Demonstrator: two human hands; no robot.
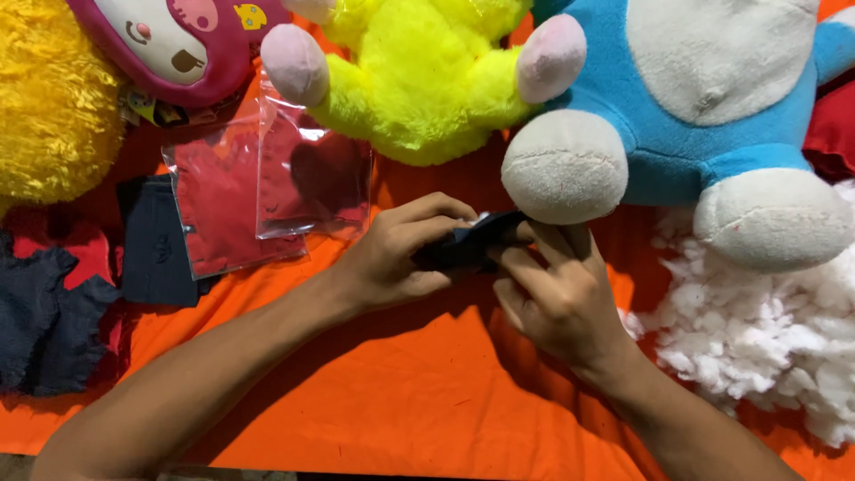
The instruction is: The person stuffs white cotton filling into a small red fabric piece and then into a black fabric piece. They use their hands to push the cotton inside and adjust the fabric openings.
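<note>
Bright orange cloth [401, 401] spread over the whole work surface, creased in long folds, lit warmly from above with hard, dark shadows falling toward the near edge. Along the far side, a row of plush toys: shaggy yellow one [49, 98] at far left, pink-and-white one [169, 40] next to it, neon yellow one with pale pink paws [419, 80] in the middle, large blue-and-white one [704, 98] at right. Clear plastic bags [267, 183] lying flat below the pink toy, dark fabric scraps [53, 312] at the left edge, loose white stuffing [757, 338] heaped at right. Strip of dim floor just below the cloth's near edge.
</note>
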